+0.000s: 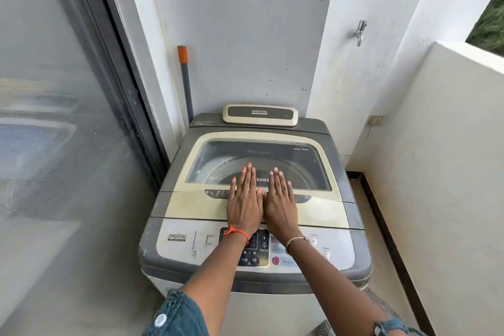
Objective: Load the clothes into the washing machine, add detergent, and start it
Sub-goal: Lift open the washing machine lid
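A grey and cream top-loading washing machine (169,243) stands in front of me in a narrow balcony corner. Its lid (191,207) with a tinted glass window is down. My left hand (244,204) and my right hand (281,204) lie flat, palms down and side by side, on the front of the lid, fingers stretched over the glass. Both hold nothing. The control panel (177,243) with buttons lies under my wrists. No clothes or detergent show in this view.
A glass sliding door (54,144) runs along the left. A grey stick with an orange tip (185,82) leans behind the machine. A tap (360,33) sticks out of the right wall. A low white parapet (436,172) closes the right side. A striped cloth (381,305) lies at bottom right.
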A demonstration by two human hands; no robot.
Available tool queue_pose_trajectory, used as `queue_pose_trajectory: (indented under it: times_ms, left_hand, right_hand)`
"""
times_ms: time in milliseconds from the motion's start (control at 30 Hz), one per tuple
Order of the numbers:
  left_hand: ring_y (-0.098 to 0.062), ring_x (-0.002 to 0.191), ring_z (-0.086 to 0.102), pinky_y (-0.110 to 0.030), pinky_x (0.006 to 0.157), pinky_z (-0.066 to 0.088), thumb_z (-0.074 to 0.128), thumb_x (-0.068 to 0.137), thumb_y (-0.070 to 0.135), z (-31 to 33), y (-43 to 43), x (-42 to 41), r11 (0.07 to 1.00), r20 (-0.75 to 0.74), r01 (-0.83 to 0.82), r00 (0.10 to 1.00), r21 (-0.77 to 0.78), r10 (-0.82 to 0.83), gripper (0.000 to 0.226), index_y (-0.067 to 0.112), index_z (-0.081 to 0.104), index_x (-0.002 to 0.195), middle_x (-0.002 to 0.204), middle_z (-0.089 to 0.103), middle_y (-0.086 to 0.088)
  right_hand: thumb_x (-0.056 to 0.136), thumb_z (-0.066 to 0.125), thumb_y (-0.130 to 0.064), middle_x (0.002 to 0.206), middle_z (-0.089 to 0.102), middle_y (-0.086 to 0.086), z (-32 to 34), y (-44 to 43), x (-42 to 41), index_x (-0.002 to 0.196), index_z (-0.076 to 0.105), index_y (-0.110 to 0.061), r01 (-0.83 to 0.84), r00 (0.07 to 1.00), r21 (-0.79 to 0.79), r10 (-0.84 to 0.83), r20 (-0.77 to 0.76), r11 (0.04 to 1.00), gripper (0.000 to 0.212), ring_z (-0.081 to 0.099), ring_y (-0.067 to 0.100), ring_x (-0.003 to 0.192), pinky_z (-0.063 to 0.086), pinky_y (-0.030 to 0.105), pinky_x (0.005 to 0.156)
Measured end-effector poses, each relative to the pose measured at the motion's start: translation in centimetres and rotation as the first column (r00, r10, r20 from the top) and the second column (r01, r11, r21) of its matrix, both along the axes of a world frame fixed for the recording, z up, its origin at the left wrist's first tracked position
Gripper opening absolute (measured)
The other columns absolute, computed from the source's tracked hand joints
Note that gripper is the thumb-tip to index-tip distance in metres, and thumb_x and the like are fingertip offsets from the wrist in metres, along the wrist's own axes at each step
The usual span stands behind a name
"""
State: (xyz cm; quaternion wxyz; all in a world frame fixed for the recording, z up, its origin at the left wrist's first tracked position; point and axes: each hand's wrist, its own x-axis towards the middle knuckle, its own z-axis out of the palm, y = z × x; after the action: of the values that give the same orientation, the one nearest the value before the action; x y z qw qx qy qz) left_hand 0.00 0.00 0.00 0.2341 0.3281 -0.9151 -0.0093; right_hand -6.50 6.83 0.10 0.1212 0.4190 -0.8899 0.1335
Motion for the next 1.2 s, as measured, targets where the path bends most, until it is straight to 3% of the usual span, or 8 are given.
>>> queue_pose_trajectory:
  times_ms: [200,300,433,633,833,933,1067,1200]
  left_hand:
    - [-0.021,0.132,0.042,-0.036,0.111,0.013,0.026,0.091,0.028,-0.5,0.3,0.4,0.995,0.007,-0.008,1.000,0.096,0.008,0.054,0.004,0.043,0.137,0.144,0.043,-0.009]
    - [-0.022,0.136,0.037,-0.036,0.113,0.005,0.024,0.093,0.030,-0.9,0.2,0.4,0.997,0.000,-0.011,1.000,0.071,0.011,0.055,0.005,0.037,0.140,0.147,0.039,-0.008]
    - [-0.023,0.138,0.032,-0.038,0.113,0.008,0.021,0.096,0.030,-1.5,0.2,0.4,0.999,-0.026,-0.005,1.000,0.053,0.007,0.054,0.006,0.031,0.143,0.150,0.034,-0.008]
    - [-0.019,0.142,0.016,-0.041,0.114,0.010,0.002,0.099,0.033,-1.6,0.3,0.6,0.998,-0.029,0.023,0.999,0.057,-0.022,0.056,0.007,0.020,0.145,0.154,0.025,-0.008]
    - [-0.015,0.143,0.006,-0.043,0.114,0.008,0.001,0.100,0.037,-1.0,-0.2,1.3,0.996,0.018,0.081,0.997,0.028,-0.081,0.058,0.009,0.021,0.146,0.155,0.022,-0.005]
    - [-0.015,0.144,0.010,-0.045,0.113,0.011,0.014,0.099,0.042,0.3,-0.6,2.3,0.990,0.058,0.135,0.989,-0.048,-0.132,0.059,0.010,0.024,0.147,0.155,0.020,-0.004]
    - [-0.013,0.143,0.018,-0.048,0.113,0.013,0.023,0.096,0.044,3.1,-1.7,3.3,0.970,0.054,0.185,0.982,-0.156,-0.179,0.061,0.009,0.027,0.146,0.155,0.022,-0.003]
    - [-0.016,0.142,0.021,-0.053,0.113,0.012,0.029,0.092,0.041,7.9,-3.2,2.0,0.947,-0.011,0.178,0.982,-0.266,-0.187,0.060,0.012,0.030,0.145,0.154,0.026,0.000]
  right_hand:
    - [0.099,0.002,-0.036,0.132,0.054,0.018,0.3,0.5,0.5,0.125,0.052,0.004,0.006,0.991,-0.008,-0.005,0.136,1.000,0.069,0.050,0.028,0.124,0.020,0.038,0.106]
    - [0.099,0.002,-0.037,0.133,0.053,0.018,-0.2,0.6,0.4,0.127,0.050,0.004,-0.035,0.986,-0.040,0.041,0.161,0.999,0.069,0.048,0.030,0.126,0.017,0.037,0.107]
    - [0.097,0.014,-0.041,0.132,0.054,0.016,-0.8,1.3,-0.2,0.126,0.051,0.000,-0.169,0.950,-0.179,0.208,0.231,0.969,0.063,0.045,0.031,0.128,0.008,0.032,0.111]
    - [0.085,0.051,-0.020,0.098,0.060,0.011,-0.5,2.0,-1.5,0.108,0.061,-0.004,-0.194,0.878,-0.315,0.308,0.366,0.929,0.030,0.052,0.030,0.096,0.027,0.027,0.094]
    - [0.089,0.057,-0.017,0.104,0.059,0.011,1.4,1.4,-2.0,0.113,0.061,-0.010,-0.178,0.814,-0.253,0.286,0.505,0.951,0.026,0.046,0.026,0.102,0.024,0.030,0.089]
    - [0.089,0.056,-0.017,0.107,0.062,0.006,3.1,1.4,-2.1,0.115,0.059,-0.014,-0.193,0.801,-0.230,0.289,0.525,0.954,0.026,0.044,0.022,0.106,0.023,0.027,0.087]
    - [0.088,0.058,-0.018,0.092,0.060,0.003,7.3,0.8,-3.2,0.116,0.058,-0.013,-0.219,0.788,-0.192,0.290,0.544,0.957,0.028,0.050,0.024,0.106,0.031,0.034,0.094]
    - [0.086,0.061,-0.022,0.097,0.054,0.002,12.2,-0.7,-5.0,0.118,0.055,-0.011,-0.210,0.747,-0.205,0.293,0.597,0.956,0.035,0.054,0.023,0.098,0.042,0.039,0.094]
